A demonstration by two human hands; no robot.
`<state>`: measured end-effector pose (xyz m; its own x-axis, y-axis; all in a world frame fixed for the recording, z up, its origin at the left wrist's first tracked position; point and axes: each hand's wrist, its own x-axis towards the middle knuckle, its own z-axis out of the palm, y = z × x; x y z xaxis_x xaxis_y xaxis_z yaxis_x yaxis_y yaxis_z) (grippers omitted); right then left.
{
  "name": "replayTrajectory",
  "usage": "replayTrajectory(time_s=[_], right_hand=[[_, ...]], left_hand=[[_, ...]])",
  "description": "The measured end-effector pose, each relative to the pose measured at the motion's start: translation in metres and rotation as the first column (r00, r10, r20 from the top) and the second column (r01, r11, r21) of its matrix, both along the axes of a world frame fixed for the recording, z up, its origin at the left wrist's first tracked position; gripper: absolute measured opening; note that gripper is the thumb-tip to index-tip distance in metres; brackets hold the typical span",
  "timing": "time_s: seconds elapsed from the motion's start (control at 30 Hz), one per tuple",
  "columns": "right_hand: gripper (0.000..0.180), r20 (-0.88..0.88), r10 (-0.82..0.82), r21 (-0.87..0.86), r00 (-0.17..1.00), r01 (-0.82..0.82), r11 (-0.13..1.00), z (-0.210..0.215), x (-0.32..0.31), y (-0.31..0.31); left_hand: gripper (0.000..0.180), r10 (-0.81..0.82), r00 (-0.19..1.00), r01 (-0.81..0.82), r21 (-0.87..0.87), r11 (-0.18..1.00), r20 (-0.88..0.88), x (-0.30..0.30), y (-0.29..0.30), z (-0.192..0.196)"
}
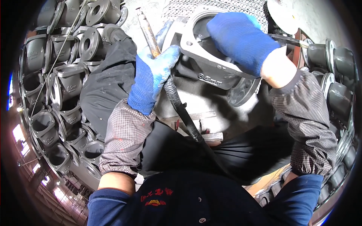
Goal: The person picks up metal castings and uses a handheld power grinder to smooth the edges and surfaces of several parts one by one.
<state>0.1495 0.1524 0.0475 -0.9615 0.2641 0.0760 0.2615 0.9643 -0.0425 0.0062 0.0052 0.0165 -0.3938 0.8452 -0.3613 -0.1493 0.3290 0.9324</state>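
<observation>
My left hand [154,75], in a blue glove, is wrapped around a slim rod-shaped tool [148,32] with a rusty brown shaft. A black ribbed hose [178,103] runs from its lower end toward my lap. In front of me sits a grey cast-metal valve body [190,67] with a wide open top and a round flange [243,92] at its right side. My right hand [243,41], also blue-gloved, bends over the opening and reaches into it. Its fingers are hidden inside, so what they touch cannot be seen.
Many similar grey castings [71,81] are stacked at the left. More flanged castings [339,98] line the right side. A patterned metal mesh [222,5] lies behind the valve body, with a pale round disc [283,17] at the far right. Small bars [205,137] lie between my knees.
</observation>
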Motion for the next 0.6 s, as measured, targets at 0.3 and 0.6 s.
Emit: replayTrajectory(time_s=[0.3, 0.6], right_hand=[[0.012, 0.127, 0.002, 0.006, 0.992, -0.003, 1.0, -0.012, -0.006, 0.005], [0.012, 0.142, 0.026, -0.038, 0.99, -0.021, 0.999, -0.015, -0.014, 0.006]], left_hand=[[0.047, 0.026, 0.999, -0.026, 0.017, 1.0, -0.019, -0.002, -0.004, -0.006], [0.049, 0.058, 0.997, -0.056, 0.044, 0.997, -0.047, -0.01, -0.013, -0.008]])
